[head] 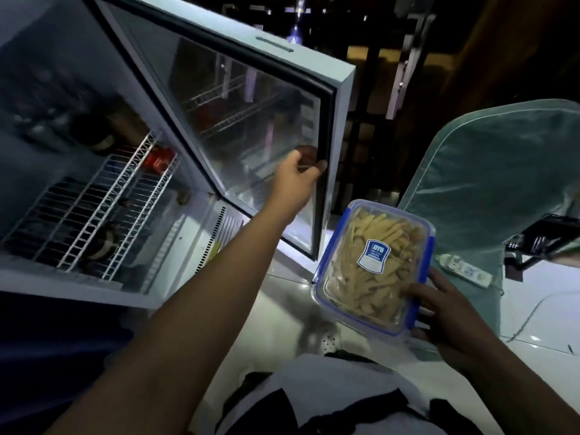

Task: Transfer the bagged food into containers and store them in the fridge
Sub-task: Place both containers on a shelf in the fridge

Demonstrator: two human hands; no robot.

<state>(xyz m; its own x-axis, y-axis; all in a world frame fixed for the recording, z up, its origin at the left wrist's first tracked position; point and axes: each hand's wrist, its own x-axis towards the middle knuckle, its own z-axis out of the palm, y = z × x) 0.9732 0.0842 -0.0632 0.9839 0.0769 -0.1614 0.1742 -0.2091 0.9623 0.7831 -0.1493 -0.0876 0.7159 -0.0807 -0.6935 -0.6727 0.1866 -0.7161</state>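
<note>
Fridge open, box of fries in hand

Left hand (pixel 296 177) has its fingers curled round the edge of the glass fridge door (pixel 251 127), black rubber seal and all. Right hand (pixel 452 312) grips the clear rectangular plastic container (pixel 373 265) (blue clip lid, pale fry-like sticks inside, blue-and-white sticker too blurry to read), held beside the door. White wire shelves (pixel 103 215) inside.

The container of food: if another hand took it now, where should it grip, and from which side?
Probably the far short end of the container, from the fridge side: the right hand covers the near end, and the blue rim gives the fingers a ledge.
</note>
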